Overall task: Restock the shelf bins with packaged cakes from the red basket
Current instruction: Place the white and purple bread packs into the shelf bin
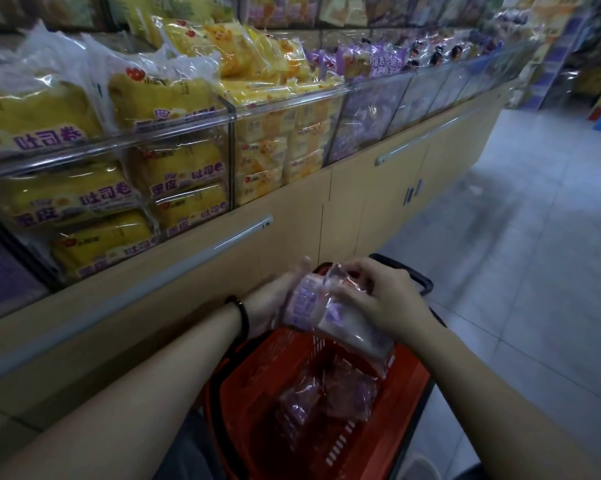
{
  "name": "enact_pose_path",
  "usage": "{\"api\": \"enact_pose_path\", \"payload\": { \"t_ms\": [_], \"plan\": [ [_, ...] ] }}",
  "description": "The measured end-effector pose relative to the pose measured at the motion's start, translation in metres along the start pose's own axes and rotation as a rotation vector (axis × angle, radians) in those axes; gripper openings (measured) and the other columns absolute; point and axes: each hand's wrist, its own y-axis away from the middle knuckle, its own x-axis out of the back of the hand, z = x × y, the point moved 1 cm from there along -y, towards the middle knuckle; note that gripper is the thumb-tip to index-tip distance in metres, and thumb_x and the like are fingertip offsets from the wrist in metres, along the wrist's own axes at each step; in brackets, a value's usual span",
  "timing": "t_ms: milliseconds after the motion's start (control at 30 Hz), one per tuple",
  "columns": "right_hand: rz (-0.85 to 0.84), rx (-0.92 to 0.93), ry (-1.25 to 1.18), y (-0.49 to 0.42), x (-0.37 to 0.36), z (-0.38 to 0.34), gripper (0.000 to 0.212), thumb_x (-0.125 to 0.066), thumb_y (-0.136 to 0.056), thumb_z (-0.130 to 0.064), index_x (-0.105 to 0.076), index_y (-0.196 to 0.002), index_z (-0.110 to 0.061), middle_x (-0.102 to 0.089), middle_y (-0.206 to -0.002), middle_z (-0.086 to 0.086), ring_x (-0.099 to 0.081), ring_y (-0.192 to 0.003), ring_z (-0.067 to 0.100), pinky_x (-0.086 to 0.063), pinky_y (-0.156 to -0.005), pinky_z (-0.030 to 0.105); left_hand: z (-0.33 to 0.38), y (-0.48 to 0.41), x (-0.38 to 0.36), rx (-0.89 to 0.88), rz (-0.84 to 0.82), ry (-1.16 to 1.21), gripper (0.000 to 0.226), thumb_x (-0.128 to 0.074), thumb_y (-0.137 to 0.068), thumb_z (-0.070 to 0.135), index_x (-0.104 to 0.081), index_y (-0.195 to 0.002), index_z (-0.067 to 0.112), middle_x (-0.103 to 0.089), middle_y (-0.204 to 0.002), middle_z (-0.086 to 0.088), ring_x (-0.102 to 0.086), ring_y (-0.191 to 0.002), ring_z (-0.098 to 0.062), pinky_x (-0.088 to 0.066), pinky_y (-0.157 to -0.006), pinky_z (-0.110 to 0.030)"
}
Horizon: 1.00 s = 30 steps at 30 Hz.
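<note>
Shop aisle, dim light.
I see tan cabinet doors (344,209) with silver bar handles (243,233) beside a pale tiled floor (534,220).

We hold purple packaged cakes (321,311) over the red basket (254,393), our left hand (271,299) and right hand (385,299) both gripping them, beside clear shelf bins (292,133).

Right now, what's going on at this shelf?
A person stands at the shelf with a small bundle of purple packaged cakes held over the red basket. The left hand supports the bundle from the side, its fingers mostly hidden behind the wrappers, and the right hand pinches it from the top. More purple packs lie in the basket. The clear shelf bins hold yellow packs on the left and purple ones further along.
</note>
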Motion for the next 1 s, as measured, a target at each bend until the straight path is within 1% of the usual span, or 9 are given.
{"api": "enact_pose_path", "payload": {
  "t_ms": [100,233,333,400,467,567,700,867,1000],
  "plan": [
    [0.006,0.100,0.121,-0.002,-0.006,-0.008,0.055,-0.076,-0.077,-0.069,-0.067,-0.116,-0.031,-0.062,-0.091,-0.016,-0.060,-0.082,0.002,-0.055,-0.070,0.030,-0.002,0.004,-0.008,-0.085,-0.036,-0.075,0.035,-0.075,-0.089,0.027,-0.062,-0.118,0.013,-0.075,-0.107,-0.008,-0.076,-0.078,-0.010,-0.059,-0.064,-0.024],
    [0.101,0.168,0.072,-0.003,-0.003,-0.009,0.041,-0.067,-0.089,-0.061,-0.069,-0.109,-0.025,-0.060,-0.088,-0.015,-0.058,-0.079,0.002,-0.048,-0.067,0.021,-0.004,-0.001,0.005,-0.150,0.063,-0.133,0.068,-0.100,-0.059,0.023,-0.065,-0.117,0.012,-0.077,-0.111,-0.014,-0.075,-0.101,-0.031,-0.060,-0.089,-0.048],
    [0.226,0.068,-0.035,-0.003,0.004,-0.010,0.028,-0.070,-0.094,-0.048,-0.073,-0.107,-0.024,-0.067,-0.088,-0.013,-0.063,-0.082,-0.001,-0.043,-0.069,0.008,-0.002,0.001,0.012,-0.218,0.138,-0.122,0.070,-0.101,-0.058,0.022,-0.065,-0.115,0.003,-0.075,-0.108,-0.021,-0.074,-0.101,-0.041,-0.062,-0.085,-0.055],
    [0.211,-0.071,-0.200,-0.003,0.008,-0.008,0.032,-0.070,-0.092,-0.055,-0.073,-0.106,-0.026,-0.072,-0.091,-0.011,-0.068,-0.082,0.000,-0.050,-0.070,0.014,0.001,0.004,0.013,-0.250,0.157,-0.060,0.076,-0.102,-0.055,0.024,-0.065,-0.119,0.006,-0.076,-0.112,-0.016,-0.074,-0.104,-0.038,-0.060,-0.089,-0.057],
    [0.070,-0.225,-0.449,-0.002,0.012,-0.004,0.042,-0.078,-0.085,-0.057,-0.073,-0.111,-0.025,-0.076,-0.097,-0.006,-0.073,-0.082,0.003,-0.055,-0.067,0.019,0.005,0.007,0.014,-0.262,0.179,-0.010,0.080,-0.102,-0.055,0.027,-0.063,-0.123,0.010,-0.076,-0.115,-0.013,-0.074,-0.106,-0.037,-0.059,-0.091,-0.057],
    [-0.197,-0.326,-0.715,0.003,0.012,0.000,0.057,-0.092,-0.077,-0.026,-0.065,-0.127,-0.015,-0.076,-0.113,0.007,-0.080,-0.090,0.021,-0.063,-0.073,0.034,0.008,0.013,0.015,-0.279,0.196,0.038,0.081,-0.102,-0.052,0.031,-0.064,-0.122,0.015,-0.076,-0.116,-0.012,-0.074,-0.106,-0.034,-0.060,-0.089,-0.053],
    [0.014,-0.370,-0.842,0.001,0.010,0.008,0.074,-0.099,-0.056,-0.017,-0.065,-0.121,-0.006,-0.078,-0.105,0.017,-0.079,-0.087,0.033,-0.063,-0.077,0.045,0.009,0.020,0.020,-0.281,0.012,0.184,0.073,-0.092,-0.070,0.005,-0.058,-0.134,0.009,-0.068,-0.130,-0.020,-0.068,-0.117,-0.037,-0.057,-0.095,-0.050],
    [0.130,-0.387,-1.056,0.000,0.022,0.014,0.043,-0.089,-0.075,-0.010,-0.071,-0.112,0.001,-0.078,-0.102,0.023,-0.078,-0.084,0.036,-0.062,-0.075,0.042,0.020,0.026,0.030,-0.301,0.112,0.213,0.065,-0.076,-0.064,-0.017,-0.065,-0.124,0.006,-0.076,-0.108,-0.012,-0.074,-0.097,-0.026,-0.060,-0.081,-0.035],
    [0.174,-0.350,-1.095,0.002,0.027,0.016,0.026,-0.081,-0.085,-0.011,-0.075,-0.108,-0.002,-0.077,-0.099,0.023,-0.076,-0.078,0.028,-0.062,-0.065,0.034,0.022,0.022,0.040,-0.328,0.266,0.358,0.049,-0.068,-0.079,-0.019,-0.072,-0.115,0.014,-0.076,-0.107,-0.009,-0.066,-0.104,-0.032,-0.053,-0.094,-0.048]
  ]
}}
